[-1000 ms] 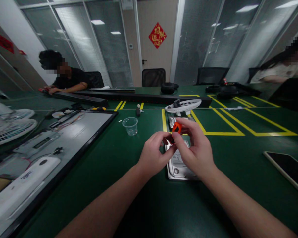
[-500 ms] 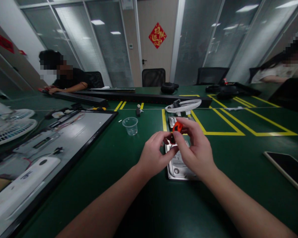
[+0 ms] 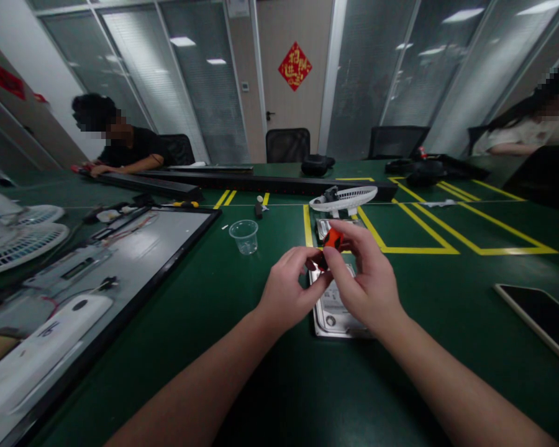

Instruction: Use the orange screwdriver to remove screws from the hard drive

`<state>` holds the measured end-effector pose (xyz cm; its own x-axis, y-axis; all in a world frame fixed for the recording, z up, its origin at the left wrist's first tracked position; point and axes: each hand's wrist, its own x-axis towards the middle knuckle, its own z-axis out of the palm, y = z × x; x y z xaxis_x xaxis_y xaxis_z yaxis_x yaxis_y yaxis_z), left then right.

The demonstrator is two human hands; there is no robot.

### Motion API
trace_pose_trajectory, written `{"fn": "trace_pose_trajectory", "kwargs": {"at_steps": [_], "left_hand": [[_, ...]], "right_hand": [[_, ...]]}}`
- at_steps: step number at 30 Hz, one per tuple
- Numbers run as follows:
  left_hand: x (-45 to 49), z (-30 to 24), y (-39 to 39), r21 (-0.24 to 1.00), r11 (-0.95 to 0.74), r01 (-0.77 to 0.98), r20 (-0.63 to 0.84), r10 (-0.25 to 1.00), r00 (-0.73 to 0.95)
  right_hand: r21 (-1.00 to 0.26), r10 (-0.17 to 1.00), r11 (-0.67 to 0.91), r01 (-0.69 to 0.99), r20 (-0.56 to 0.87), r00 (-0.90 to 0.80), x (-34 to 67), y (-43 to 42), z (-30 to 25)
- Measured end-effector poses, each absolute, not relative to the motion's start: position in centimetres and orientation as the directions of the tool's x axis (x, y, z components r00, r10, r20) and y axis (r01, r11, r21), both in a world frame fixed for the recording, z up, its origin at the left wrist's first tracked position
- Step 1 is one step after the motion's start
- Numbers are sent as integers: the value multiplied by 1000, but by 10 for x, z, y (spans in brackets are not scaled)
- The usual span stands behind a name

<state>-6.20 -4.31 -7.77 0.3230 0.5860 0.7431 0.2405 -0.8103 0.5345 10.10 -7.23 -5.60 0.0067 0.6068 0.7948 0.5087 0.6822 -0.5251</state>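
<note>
My right hand [image 3: 368, 276] grips the orange-and-black handle of what looks like a short screwdriver [image 3: 333, 238] between thumb and fingers. Just below that handle, my left hand [image 3: 292, 282] has its thumb and fingertips closed around the lower end, which is mostly hidden. Under both hands a silver hard drive [image 3: 330, 321] lies flat on the green table, partly covered by them. Behind my fingers a second metal drive-like unit [image 3: 324, 228] shows in part. Whether the tool touches the drive, I cannot tell.
A clear plastic cup [image 3: 245, 237] stands left of my hands. An opened flat panel [image 3: 177, 226] bearing a white case [image 3: 51, 329] fills the left side. A white fan grille [image 3: 349, 198] lies behind, a phone [image 3: 545, 323] at right. Two people sit across the table.
The orange handle has turned slightly between my right fingers, its black part showing differently. Both hands stay in nearly the same place over the drive.
</note>
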Motion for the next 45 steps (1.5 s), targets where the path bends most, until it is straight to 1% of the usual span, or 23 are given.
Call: {"fn": "trace_pose_trajectory", "kwargs": {"at_steps": [3, 6, 10, 15, 17, 20, 24, 26, 29, 31, 34, 38, 45], "left_hand": [[-62, -77, -43, 516, -821, 243, 751, 571, 333], [-62, -75, -42, 504, -832, 231, 753, 555, 355], [-62, -75, -43, 513, -827, 232, 744, 562, 361], [-62, -77, -43, 533, -814, 231, 746, 581, 326], [-62, -77, -42, 523, -822, 226, 751, 570, 333], [-62, -75, -42, 506, -833, 222, 750, 553, 362], [-62, -74, -44, 524, -821, 228, 722, 570, 392], [-62, -74, -44, 534, -814, 227, 725, 579, 374], [-62, -76, -43, 546, -808, 222, 737, 589, 331], [-62, -76, -43, 541, -810, 226, 740, 586, 330], [-63, -76, -42, 526, -819, 229, 734, 573, 365], [-62, -74, -44, 531, -815, 231, 716, 577, 392], [-62, -76, -43, 536, -813, 229, 746, 583, 323]], "right_hand": [[-528, 606, 678, 512, 795, 18, 101, -73, -55], [-562, 627, 680, 471, 779, 24, 101, -75, -56], [-603, 661, 676, 425, 750, 12, 101, -77, -57], [-517, 608, 686, 512, 794, -13, 102, -76, -55], [-505, 602, 682, 529, 799, -13, 102, -76, -54], [-527, 613, 680, 509, 790, -1, 102, -77, -54], [-574, 644, 686, 447, 765, -5, 101, -77, -55], [-567, 641, 684, 459, 768, -7, 101, -76, -56], [-524, 610, 687, 503, 792, -8, 101, -74, -55], [-506, 596, 685, 524, 803, -3, 101, -74, -54], [-516, 598, 682, 519, 801, 11, 101, -74, -54], [-560, 631, 686, 464, 776, 3, 100, -76, -55], [-522, 601, 692, 499, 800, 3, 100, -74, -54]]}}
